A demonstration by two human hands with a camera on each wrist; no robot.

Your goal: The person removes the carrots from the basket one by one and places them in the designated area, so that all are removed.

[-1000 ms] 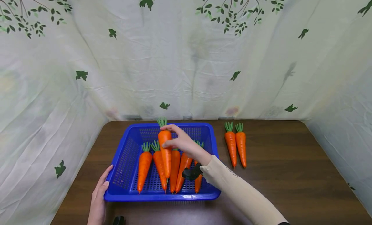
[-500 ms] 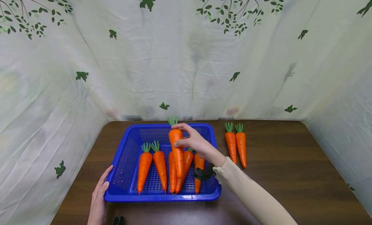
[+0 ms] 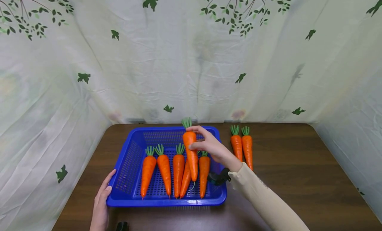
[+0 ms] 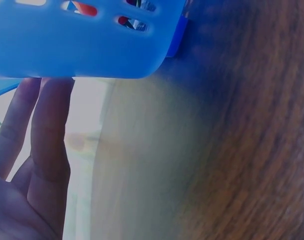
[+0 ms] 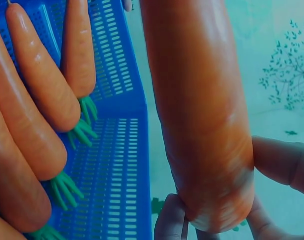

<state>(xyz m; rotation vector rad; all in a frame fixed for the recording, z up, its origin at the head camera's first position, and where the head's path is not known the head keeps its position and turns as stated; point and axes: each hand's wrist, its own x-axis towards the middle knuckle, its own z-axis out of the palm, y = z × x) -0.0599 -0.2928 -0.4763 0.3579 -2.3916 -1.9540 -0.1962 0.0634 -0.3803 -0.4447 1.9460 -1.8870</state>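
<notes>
My right hand point(image 3: 210, 143) pinches an orange carrot point(image 3: 191, 154) with a green top between thumb and fingers. It hangs above the right half of a blue plastic basket point(image 3: 162, 202), its tip pointing toward me. In the right wrist view, the gripped carrot point(image 5: 201, 115) fills the middle, thumb and fingers around its thick end. Several carrots point(image 3: 148, 173) lie side by side in the basket, tops away from me. My left hand point(image 3: 102, 199) rests against the basket's left side; in the left wrist view its straight fingers point(image 4: 49, 130) touch the blue wall point(image 4: 82, 55).
Two more carrots point(image 3: 246, 148) lie on the brown wooden table point(image 3: 298, 178) right of the basket, partly behind the right forearm. A pale curtain point(image 3: 185, 58) with leaf prints stands behind the table and along both sides.
My right hand has moved to the right above the basket with the carrot in its grip, uncovering carrots below. The left hand and basket have stayed in place.
</notes>
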